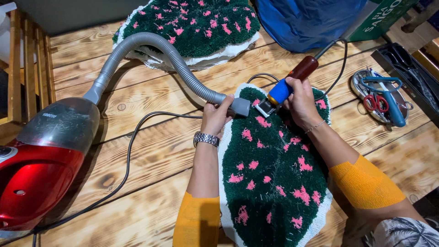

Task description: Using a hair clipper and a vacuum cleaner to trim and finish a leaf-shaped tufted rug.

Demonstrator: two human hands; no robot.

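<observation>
Trimming is under way: from the red vacuum its grey hose runs to the left hand, closed round the nozzle. Just beside, the right hand grips the electric clipper on the green tufted rug. Careful parallel strokes seem needed; the black cord crosses the bench, scissors far right.

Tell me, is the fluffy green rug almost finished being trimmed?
Hard to tell. Done: the green rug is fully tufted with pink patches, and a second rug lies behind. In hand: the right hand runs the clipper along the top edge, while the left hand holds the vacuum hose beside it. Left: the rest of the pile nearer the person isn't under the clipper now.
</observation>
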